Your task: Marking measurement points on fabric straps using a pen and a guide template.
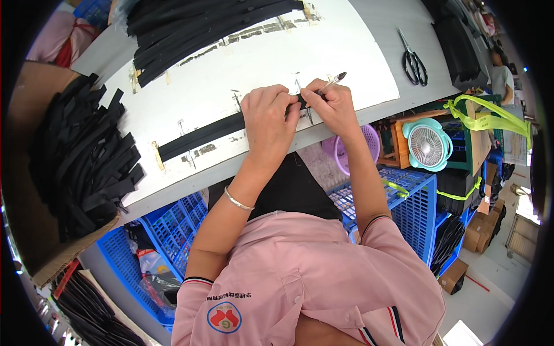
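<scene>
A: Pressing down on the black strip point(222, 128), the left hand point(268, 118) lies flat-fingered over its right end at frame centre; no full wrap, fingers bent over the top of it.

B: And the right hand point(332, 104)?

A: Clenched around a pen point(333, 81), tip end hidden by the fingers, cap end poking toward the upper right; the hand sits just beside the left one, knuckles almost touching.

B: Strip's lie?

A: Long axis runs from the lower left up toward the centre, along the near edge of the white board point(259, 63) on the bench point(421, 34); free end lies to the left, well apart from both hands; the held end is under the left hand, which is nearer to it, with the pen hand immediately to its right.

B: Surroundings?

A: Stack of black strips point(196, 29) at upper left of the board; another heap of strips point(86, 155) in a cardboard box point(26, 109) at far left; scissors point(412, 60) upper right, well apart; small teal fan point(427, 144) below the bench edge at right.
</scene>
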`<action>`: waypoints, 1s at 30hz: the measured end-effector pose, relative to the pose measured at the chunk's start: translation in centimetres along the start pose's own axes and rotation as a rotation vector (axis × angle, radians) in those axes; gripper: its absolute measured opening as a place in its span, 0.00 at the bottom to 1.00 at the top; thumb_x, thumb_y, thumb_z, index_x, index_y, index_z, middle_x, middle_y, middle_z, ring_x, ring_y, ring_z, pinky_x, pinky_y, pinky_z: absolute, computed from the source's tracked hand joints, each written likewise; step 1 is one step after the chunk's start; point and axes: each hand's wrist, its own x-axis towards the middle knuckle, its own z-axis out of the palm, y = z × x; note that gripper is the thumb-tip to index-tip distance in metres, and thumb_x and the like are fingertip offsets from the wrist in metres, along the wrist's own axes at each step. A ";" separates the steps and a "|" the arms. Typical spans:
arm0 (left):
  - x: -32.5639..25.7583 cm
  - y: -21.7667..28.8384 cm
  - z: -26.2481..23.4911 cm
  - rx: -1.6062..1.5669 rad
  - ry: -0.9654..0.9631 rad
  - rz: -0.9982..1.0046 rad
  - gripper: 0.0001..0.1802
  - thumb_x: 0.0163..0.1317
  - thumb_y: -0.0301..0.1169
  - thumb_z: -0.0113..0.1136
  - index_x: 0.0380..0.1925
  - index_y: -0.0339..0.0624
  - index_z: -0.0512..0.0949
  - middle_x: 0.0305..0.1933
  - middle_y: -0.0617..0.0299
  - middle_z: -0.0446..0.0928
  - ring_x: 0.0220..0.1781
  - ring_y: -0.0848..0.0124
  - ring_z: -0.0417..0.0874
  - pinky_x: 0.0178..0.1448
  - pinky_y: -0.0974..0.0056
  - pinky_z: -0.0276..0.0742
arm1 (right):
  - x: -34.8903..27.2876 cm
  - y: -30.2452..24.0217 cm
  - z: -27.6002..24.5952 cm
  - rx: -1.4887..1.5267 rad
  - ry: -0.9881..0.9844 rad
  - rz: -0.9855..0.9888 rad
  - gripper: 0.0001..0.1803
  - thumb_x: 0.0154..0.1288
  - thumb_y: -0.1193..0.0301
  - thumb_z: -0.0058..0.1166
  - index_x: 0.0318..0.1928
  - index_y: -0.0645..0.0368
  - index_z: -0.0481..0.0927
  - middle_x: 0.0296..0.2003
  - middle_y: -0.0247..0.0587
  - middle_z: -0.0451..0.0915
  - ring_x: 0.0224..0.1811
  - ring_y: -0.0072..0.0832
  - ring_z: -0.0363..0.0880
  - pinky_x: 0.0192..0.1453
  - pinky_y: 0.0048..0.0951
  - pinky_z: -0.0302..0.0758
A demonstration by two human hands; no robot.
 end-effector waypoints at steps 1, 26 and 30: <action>0.0 0.0 0.0 -0.008 0.000 -0.001 0.06 0.53 0.27 0.74 0.32 0.45 0.86 0.45 0.67 0.84 0.52 0.64 0.81 0.62 0.57 0.68 | 0.0 0.1 0.0 0.005 0.003 -0.023 0.09 0.70 0.74 0.61 0.34 0.68 0.85 0.25 0.33 0.83 0.27 0.15 0.77 0.31 0.23 0.71; 6.4 -6.3 -5.9 0.186 -0.424 -0.024 0.30 0.73 0.38 0.61 0.73 0.45 0.72 0.80 0.47 0.64 0.85 0.49 0.56 0.86 0.39 0.39 | -0.5 0.3 0.7 0.283 0.228 0.055 0.08 0.71 0.70 0.63 0.36 0.62 0.86 0.21 0.31 0.79 0.24 0.13 0.71 0.28 0.23 0.70; 4.1 -4.5 -9.0 0.108 -0.262 0.060 0.23 0.71 0.34 0.64 0.65 0.43 0.79 0.76 0.48 0.70 0.83 0.48 0.60 0.85 0.40 0.44 | -0.1 1.8 1.3 0.287 0.220 0.057 0.07 0.71 0.71 0.62 0.37 0.62 0.84 0.22 0.33 0.78 0.26 0.13 0.72 0.31 0.24 0.72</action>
